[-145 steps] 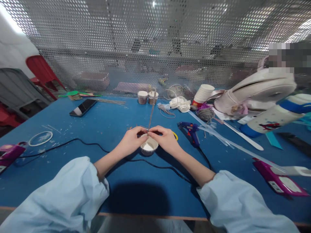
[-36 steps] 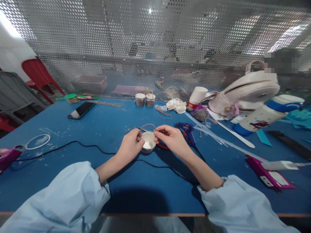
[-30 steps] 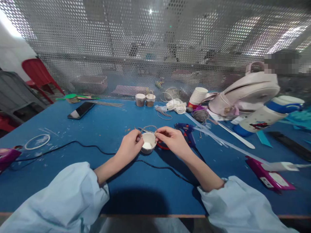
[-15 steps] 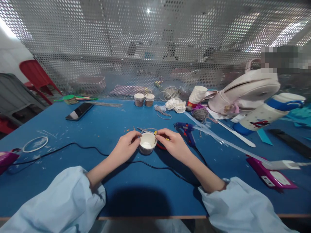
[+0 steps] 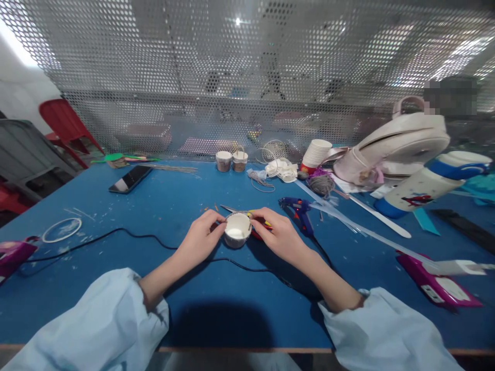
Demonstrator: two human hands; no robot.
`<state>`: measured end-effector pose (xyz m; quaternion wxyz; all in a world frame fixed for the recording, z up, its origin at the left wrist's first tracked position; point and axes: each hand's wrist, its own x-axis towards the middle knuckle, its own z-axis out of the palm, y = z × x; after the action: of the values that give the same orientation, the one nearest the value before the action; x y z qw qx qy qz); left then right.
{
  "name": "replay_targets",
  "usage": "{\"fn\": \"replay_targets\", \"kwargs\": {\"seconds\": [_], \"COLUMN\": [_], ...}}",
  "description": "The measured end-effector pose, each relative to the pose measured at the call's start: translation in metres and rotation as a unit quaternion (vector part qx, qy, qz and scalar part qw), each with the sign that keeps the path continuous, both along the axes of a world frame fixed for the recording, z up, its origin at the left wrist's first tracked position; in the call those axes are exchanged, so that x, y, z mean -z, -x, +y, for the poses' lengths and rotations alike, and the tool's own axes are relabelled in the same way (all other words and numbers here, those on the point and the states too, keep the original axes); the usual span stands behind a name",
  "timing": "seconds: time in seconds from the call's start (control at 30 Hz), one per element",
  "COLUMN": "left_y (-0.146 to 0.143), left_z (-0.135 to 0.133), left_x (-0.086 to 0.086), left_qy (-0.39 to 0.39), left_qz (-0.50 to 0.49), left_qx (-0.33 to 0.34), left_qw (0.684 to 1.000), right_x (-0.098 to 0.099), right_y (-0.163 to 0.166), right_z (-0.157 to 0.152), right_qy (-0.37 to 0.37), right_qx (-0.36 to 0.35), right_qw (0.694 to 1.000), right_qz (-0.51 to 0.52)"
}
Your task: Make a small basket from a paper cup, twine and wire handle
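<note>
On the blue table (image 5: 116, 278), left hand (image 5: 199, 239) and right hand (image 5: 280, 237) fingers gripping an unlabelled small white cup (image 5: 237, 230).

A craft workshop bench is shown: a blue work table (image 5: 116, 247) bounded by a perforated metal screen (image 5: 247, 77), on which a glue gun (image 5: 299, 210), stacked paper cups (image 5: 316, 153), a twine ball (image 5: 320, 184) and scissors (image 5: 247, 214) are scattered.

Bright overhead glare through mesh, soft shadow below, edges warped.
</note>
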<state>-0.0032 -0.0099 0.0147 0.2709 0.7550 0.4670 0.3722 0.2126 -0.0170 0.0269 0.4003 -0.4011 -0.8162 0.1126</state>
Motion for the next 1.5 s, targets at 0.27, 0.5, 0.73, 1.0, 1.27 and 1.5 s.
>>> {"fn": "replay_targets", "kwargs": {"seconds": [0.27,0.5,0.73,1.0,1.27,1.5], "left_y": [0.000,-0.003,-0.015,-0.018,-0.018,-0.019], "left_z": [0.000,-0.003,0.000,0.004,0.004,0.005], "left_x": [0.002,-0.020,-0.037,-0.030,-0.031,-0.031], "left_qy": [0.000,0.014,0.135,0.174,0.165,0.156], "left_qz": [-0.012,-0.057,-0.137,-0.201,-0.202,-0.203], "left_qx": [-0.002,0.010,0.015,0.003,0.001,-0.005], "left_qw": [1.000,0.998,0.981,0.964,0.965,0.967], "right_x": [0.006,0.008,0.005,0.008,0.007,0.004], "right_y": [0.008,0.011,0.012,0.011,0.011,0.009], "right_z": [0.001,0.004,0.004,0.011,0.012,0.012], "right_qy": [-0.123,-0.168,-0.166,-0.191,-0.203,-0.202], "right_qx": [0.013,0.012,0.016,0.002,0.011,-0.006], "right_qw": [0.992,0.986,0.986,0.981,0.978,0.977], "right_qz": [-0.001,0.003,0.004,-0.020,-0.047,-0.066]}}
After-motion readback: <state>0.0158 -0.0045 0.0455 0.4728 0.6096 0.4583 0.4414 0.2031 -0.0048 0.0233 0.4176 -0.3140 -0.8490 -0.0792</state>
